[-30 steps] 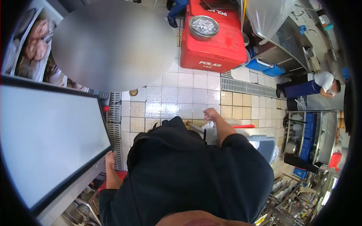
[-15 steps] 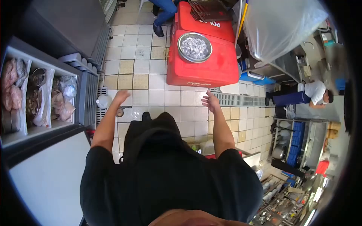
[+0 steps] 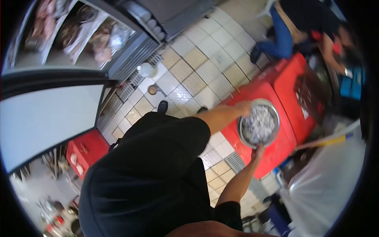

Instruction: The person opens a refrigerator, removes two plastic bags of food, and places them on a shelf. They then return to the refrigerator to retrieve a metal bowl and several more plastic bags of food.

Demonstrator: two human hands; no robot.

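A round metal bowl holds many silvery-white pieces whose kind I cannot make out. It rests on the lid of a red cooler box. My left hand, slightly blurred, grips the bowl's rim at the upper left. On the lower side of the bowl, my right hand holds the rim, with its fingers partly hidden.
An open freezer with bagged food stands at upper left, its white door swung out. Another person crouches beyond the cooler. A dark crate lies on the cooler. Clear plastic sheeting hangs at right.
My body has turned right toward the cooler. Both hands, empty and apart before, have reached the bowl and taken hold of its rim. The other person's upper body has come into view.
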